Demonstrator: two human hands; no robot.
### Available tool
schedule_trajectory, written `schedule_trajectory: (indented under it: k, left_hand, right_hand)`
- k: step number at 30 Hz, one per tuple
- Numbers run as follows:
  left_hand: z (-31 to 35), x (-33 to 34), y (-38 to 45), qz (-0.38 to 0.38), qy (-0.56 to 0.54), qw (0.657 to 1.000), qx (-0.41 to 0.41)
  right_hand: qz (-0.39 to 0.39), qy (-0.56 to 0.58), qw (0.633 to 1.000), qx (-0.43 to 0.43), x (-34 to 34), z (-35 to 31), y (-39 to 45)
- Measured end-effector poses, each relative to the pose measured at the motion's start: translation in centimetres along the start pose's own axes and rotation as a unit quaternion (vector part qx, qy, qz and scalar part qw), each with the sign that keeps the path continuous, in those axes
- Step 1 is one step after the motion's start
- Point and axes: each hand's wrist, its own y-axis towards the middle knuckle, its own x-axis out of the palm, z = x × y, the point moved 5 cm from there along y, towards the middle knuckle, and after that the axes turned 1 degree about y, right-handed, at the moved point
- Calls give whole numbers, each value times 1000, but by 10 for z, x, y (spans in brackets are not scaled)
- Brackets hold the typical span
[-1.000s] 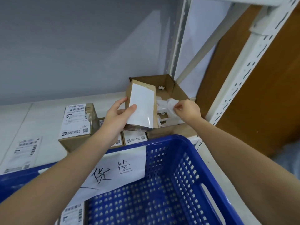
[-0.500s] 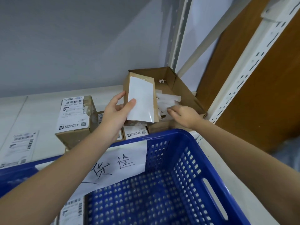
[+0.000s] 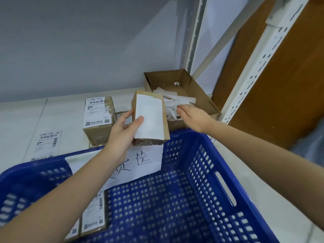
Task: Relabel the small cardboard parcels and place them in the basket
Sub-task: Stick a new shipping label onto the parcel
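Gripping a blank-labelled cardboard parcel (image 3: 150,120), left hand (image 3: 122,130); right hand (image 3: 194,116) slack, grip released.

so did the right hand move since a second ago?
Yes. The right hand dropped the white scrap it pinched over the open brown cardboard tray and now hovers open at the tray's near edge.

Two bare forearms showing, no sleeves reaching the wrists, left hand (image 3: 121,135) at ten o'clock, right hand (image 3: 192,118) at one o'clock, short plain fingernails showing.
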Motion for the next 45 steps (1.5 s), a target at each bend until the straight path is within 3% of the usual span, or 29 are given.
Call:
schedule_trajectory:
  k: [4,9,13,18,26,35,45]
  left_hand:
    - [1,-12,-38,-16,-2,1000,-9]
    - [-1,-31,-84,-27,-1,999,-20]
    - [-3,-44,-121,-33,-29,998,-46]
    - [-11,-63,-168,-38,-54,996,-65]
    - [-38,-94,-215,-38,-36,994,-95]
    - [-46,-94,-214,-21,58,996,-66]
    - [-45,-96,-214,-2,56,995,-88]
  right_hand:
    - [-1,142,990,8,2,-38,-50]
    - [-6,338,938,71,22,-68,-109]
    - [-13,434,894,111,35,-92,-149]
    - [-26,513,853,93,49,-127,-191]
    - [-49,533,840,87,82,-150,-230]
    - [-36,561,817,128,98,-141,-231]
    - [13,508,857,83,91,-139,-220]
